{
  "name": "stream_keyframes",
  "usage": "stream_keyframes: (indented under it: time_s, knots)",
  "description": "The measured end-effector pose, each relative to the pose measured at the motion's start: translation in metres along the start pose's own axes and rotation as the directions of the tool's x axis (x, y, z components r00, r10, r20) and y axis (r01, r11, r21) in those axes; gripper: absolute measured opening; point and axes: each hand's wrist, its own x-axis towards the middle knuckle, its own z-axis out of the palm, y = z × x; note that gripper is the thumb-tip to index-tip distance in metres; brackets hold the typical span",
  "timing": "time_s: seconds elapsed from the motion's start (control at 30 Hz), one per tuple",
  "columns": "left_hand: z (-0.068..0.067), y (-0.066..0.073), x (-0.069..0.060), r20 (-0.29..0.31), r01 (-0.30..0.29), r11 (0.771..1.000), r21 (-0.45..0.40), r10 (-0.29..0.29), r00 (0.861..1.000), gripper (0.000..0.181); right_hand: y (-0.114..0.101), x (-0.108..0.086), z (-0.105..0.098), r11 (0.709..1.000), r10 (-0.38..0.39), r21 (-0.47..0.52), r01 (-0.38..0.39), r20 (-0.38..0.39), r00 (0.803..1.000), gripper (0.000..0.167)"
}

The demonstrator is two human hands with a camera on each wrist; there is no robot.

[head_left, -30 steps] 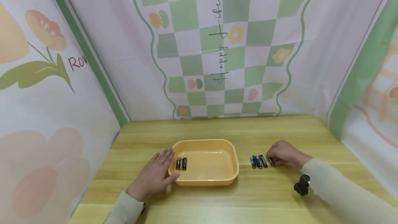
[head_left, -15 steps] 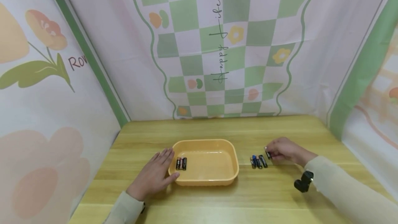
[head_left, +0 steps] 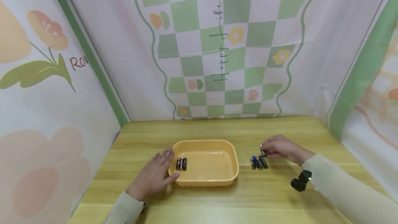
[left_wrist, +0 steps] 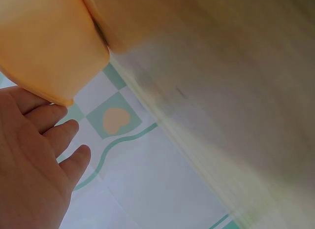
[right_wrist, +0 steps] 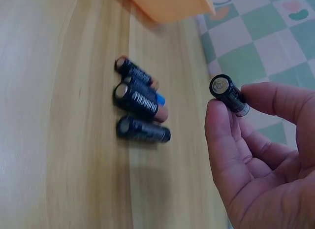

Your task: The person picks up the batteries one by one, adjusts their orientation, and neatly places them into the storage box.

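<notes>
A black battery (right_wrist: 229, 95) is pinched between the thumb and finger of my right hand (head_left: 281, 149), held above the table in the right wrist view. Below and left of it lie several loose batteries (head_left: 258, 162) side by side; one in the right wrist view is a copper-ended Duracell battery (right_wrist: 140, 101). My left hand (head_left: 154, 175) rests with straight fingers against the left rim of a yellow-orange plastic basin (head_left: 211, 183). Inside the basin, near its left wall, three batteries (head_left: 181, 164) stand in a row. In the left wrist view, the fingers touch the basin's edge.
A wooden table (head_left: 217, 205) bears everything. Behind it hangs a green-checked curtain (head_left: 214, 61), and a printed fabric wall (head_left: 46, 113) closes off the left side. The basin stands left of the loose batteries.
My right hand has lifted the battery off the table and moved it left, over the loose batteries. My left hand and the basin have stayed in place.
</notes>
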Motion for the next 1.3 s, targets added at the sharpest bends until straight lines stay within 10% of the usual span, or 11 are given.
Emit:
stream_keyframes:
  time_s: [1.3]
  knots:
    - [-0.002, 0.003, 0.002, 0.012, 0.003, 1.0, 0.02, -0.003, 1.0, 0.079, -0.045, 0.012, 0.059, 0.998, -0.048, -0.022, 0.051, 0.115, 0.992, 0.03]
